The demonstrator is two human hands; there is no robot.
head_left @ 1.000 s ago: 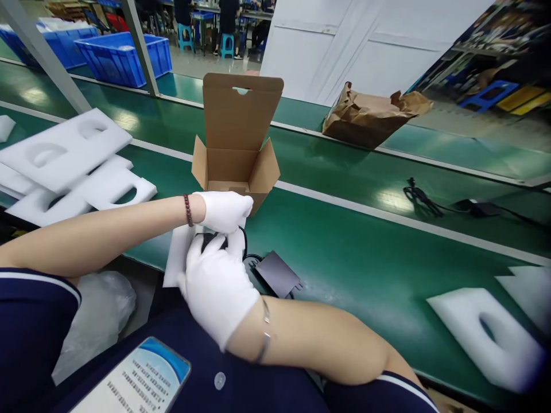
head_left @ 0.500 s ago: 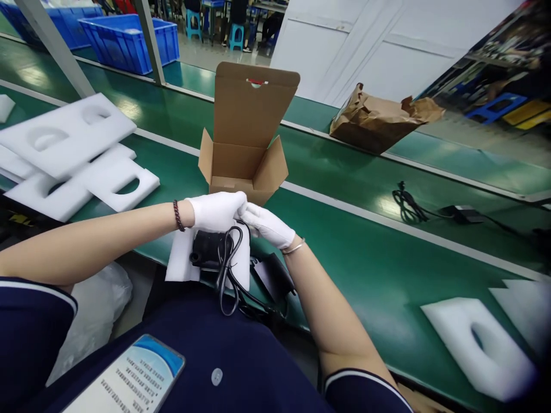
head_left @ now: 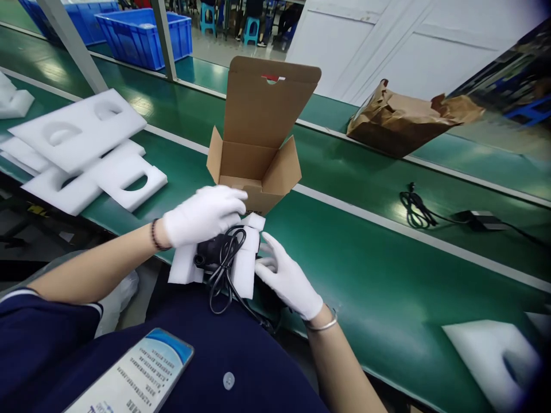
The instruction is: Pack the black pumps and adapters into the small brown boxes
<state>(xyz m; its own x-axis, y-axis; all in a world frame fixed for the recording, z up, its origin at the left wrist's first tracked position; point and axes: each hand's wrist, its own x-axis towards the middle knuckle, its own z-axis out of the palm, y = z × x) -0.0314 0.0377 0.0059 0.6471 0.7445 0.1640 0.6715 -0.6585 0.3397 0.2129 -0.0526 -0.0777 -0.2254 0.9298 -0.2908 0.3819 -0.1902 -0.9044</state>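
Observation:
My left hand (head_left: 206, 215), in a white glove, hangs over the back of a black device (head_left: 210, 250) with its fingers stretched out. The device, with a round port on its left side, sits between white foam pieces, and a looped black cable (head_left: 226, 264) lies over it. At the right foam block (head_left: 244, 267), my right hand (head_left: 288, 275), also gloved, has its thumb and fingers apart. Whether its fingertips touch the foam I cannot tell. A smaller foam piece (head_left: 253, 221) lies tilted at the back. Just behind stands an open brown cardboard box (head_left: 275, 202), lid up.
White cut-out foam sheets (head_left: 75, 132) are stacked at the left, and another foam piece (head_left: 486, 350) lies at the right. A black power adapter (head_left: 484, 221) with its cord rests farther back. Beyond are a crumpled paper bag (head_left: 404, 123) and a blue crate (head_left: 142, 40).
My hands, together over the device half a second ago, have parted. The left moved left, and the right moved down and right. A small foam piece now shows at the back. The view shifted slightly.

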